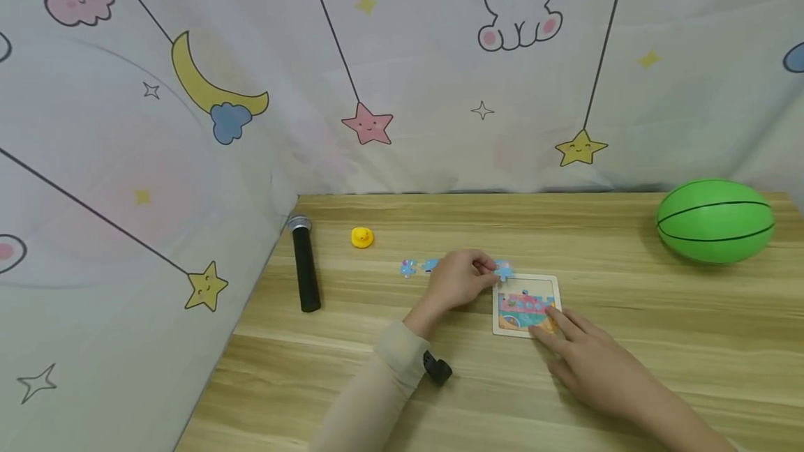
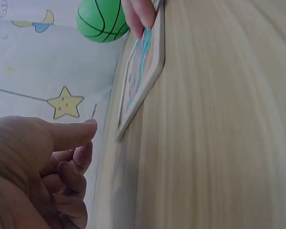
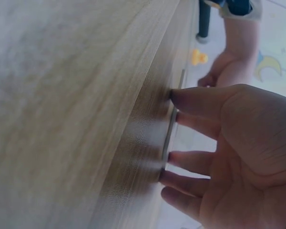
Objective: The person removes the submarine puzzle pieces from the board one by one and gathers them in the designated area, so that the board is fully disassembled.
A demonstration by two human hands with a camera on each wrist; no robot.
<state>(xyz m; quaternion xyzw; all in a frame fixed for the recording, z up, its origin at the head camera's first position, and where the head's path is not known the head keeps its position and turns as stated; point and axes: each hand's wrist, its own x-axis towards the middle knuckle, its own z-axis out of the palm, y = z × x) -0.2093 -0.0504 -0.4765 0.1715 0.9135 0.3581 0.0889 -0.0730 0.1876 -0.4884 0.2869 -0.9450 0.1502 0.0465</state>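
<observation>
My left hand (image 1: 457, 279) pinches a small blue jigsaw piece (image 1: 503, 270) between thumb and fingers, over the top-left corner of a square puzzle tray (image 1: 495, 316). In the left wrist view the piece (image 2: 94, 111) shows edge-on, raised above the table. The tray's lower part is filled with joined pieces (image 1: 520, 317) in pink, teal and orange; its upper part shows bare backing. My right hand (image 1: 597, 361) rests with extended fingers on the tray's right side and lower right corner. Loose blue pieces (image 1: 408, 268) lie left of the tray, some hidden behind my left hand.
A yellow toy duck (image 1: 361, 237) and a black microphone (image 1: 306, 267) are on the left of the wooden table (image 1: 628, 243). A green ball (image 1: 715, 222) sits at the back right. A printed cloth (image 1: 427, 159) hangs behind and to the left.
</observation>
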